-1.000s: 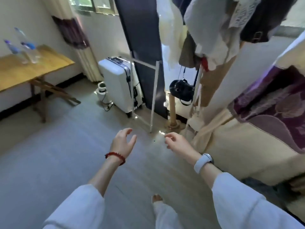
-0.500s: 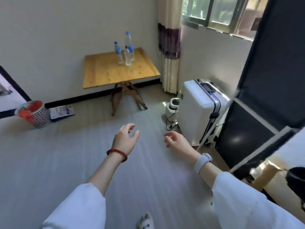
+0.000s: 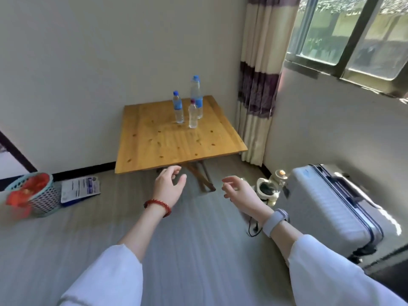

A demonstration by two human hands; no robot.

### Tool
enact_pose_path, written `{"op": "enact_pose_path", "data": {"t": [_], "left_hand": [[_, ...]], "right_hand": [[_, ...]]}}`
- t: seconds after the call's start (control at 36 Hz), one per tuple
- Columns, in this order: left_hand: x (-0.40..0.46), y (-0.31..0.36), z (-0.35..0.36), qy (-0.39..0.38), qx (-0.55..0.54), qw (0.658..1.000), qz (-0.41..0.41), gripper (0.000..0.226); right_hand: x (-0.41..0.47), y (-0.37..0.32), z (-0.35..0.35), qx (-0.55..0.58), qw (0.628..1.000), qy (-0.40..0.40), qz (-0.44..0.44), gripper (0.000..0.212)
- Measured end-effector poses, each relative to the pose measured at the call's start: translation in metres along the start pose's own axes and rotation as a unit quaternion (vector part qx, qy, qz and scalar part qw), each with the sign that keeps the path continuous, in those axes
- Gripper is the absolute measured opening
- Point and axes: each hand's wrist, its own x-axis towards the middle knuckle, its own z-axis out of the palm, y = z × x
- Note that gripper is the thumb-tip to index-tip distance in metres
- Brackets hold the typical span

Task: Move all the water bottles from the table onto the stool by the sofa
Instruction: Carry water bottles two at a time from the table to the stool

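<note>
Three clear water bottles stand upright near the back of a square wooden table [image 3: 167, 151] against the wall. The tall bottle [image 3: 196, 96] with a blue cap is rearmost, a shorter blue-capped bottle [image 3: 178, 107] stands to its left, and a small dark-capped bottle [image 3: 192, 115] is in front. My left hand [image 3: 169, 184], with a red bead bracelet, hovers open just in front of the table's near edge. My right hand [image 3: 239, 191], with a pale wristband, is open beside it. Both hands are empty. The stool and sofa are out of view.
A white suitcase [image 3: 331, 206] stands on the floor at the right, with a small white appliance [image 3: 268, 188] and its cord beside it. A mesh waste basket [image 3: 33, 195] and a leaflet [image 3: 80, 188] lie at the left wall. A striped curtain [image 3: 258, 85] hangs by the window.
My view has swung left from the clothes rack and sofa side to face the table, and the table and bottles now appear much closer. Both hands stay open and empty in front of me.
</note>
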Motion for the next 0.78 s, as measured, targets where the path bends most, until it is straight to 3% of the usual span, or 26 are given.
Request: {"op": "enact_pose_path", "data": {"t": [0.47, 0.78], "left_hand": [[0.409, -0.067, 0.065, 0.018, -0.006, 1.000, -0.021, 0.031], [0.594, -0.183, 0.105, -0.040, -0.033, 0.993, -0.107, 0.046]], "right_hand": [[0.447, -0.031, -0.001, 0.023, 0.999, 0.022, 0.003, 0.031], [0.634, -0.012, 0.056, 0.030, 0.994, 0.005, 0.105, 0.070]]}}
